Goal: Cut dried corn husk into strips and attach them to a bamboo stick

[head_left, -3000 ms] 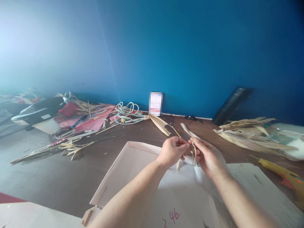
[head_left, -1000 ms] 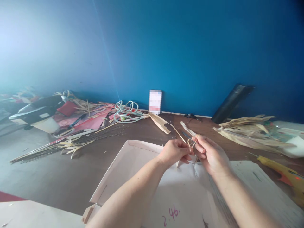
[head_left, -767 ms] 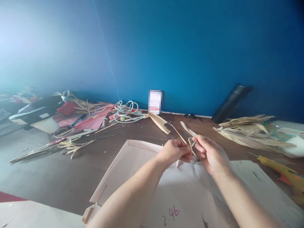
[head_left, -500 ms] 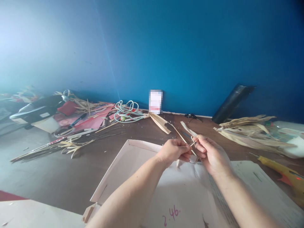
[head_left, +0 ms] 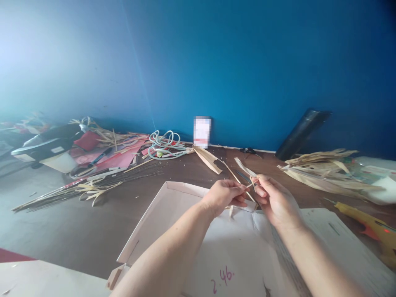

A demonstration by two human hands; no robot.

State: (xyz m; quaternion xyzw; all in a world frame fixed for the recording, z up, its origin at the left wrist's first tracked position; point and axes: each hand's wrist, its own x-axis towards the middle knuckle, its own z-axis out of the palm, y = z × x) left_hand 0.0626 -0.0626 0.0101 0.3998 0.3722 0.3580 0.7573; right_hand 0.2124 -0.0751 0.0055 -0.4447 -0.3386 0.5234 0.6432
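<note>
Above an open pink cardboard box (head_left: 161, 218), my left hand (head_left: 224, 197) and my right hand (head_left: 274, 200) meet and pinch a thin dried straw strip (head_left: 251, 184) between their fingertips. The strip runs short and nearly straight from one pinch to the other. A loose end hangs below my left hand. Both hands have their fingers closed on the strip. The box floor bears pink handwritten numbers (head_left: 224, 278).
A brown table (head_left: 93, 218) carries a pile of dried husk leaves (head_left: 324, 173) at right, a yellow glue gun (head_left: 368, 222), dark thin sticks (head_left: 93, 187) at left, a coiled white cable (head_left: 163, 146), scissors (head_left: 250, 152), a black roll (head_left: 301, 132) against the blue wall, and red paper scraps.
The small loop seen in the strip a second ago has been drawn tight into a nearly straight line between the two pinches. Both hands stayed almost in place.
</note>
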